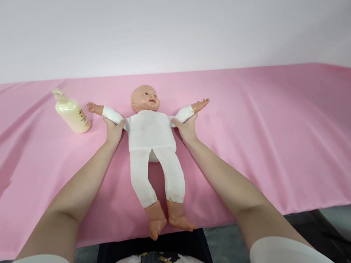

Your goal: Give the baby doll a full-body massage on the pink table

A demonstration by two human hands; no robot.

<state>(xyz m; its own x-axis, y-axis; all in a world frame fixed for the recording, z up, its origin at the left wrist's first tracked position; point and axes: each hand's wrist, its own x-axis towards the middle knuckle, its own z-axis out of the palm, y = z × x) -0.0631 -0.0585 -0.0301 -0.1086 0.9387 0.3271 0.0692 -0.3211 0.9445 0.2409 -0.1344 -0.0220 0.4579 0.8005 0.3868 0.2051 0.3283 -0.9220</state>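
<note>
Pink cloth (262,135) covers the counter, and a baby doll (154,152) in white clothes lies on its back in the middle, head toward 12 o'clock, feet at the near edge toward 6 o'clock. The left hand (114,130) grips the doll under its arm at 9 o'clock of the body; the right hand (187,128) grips the other side at 3 o'clock. A cream pump bottle (71,112) stands at 10 o'clock of the doll, near its outstretched hand.
</note>
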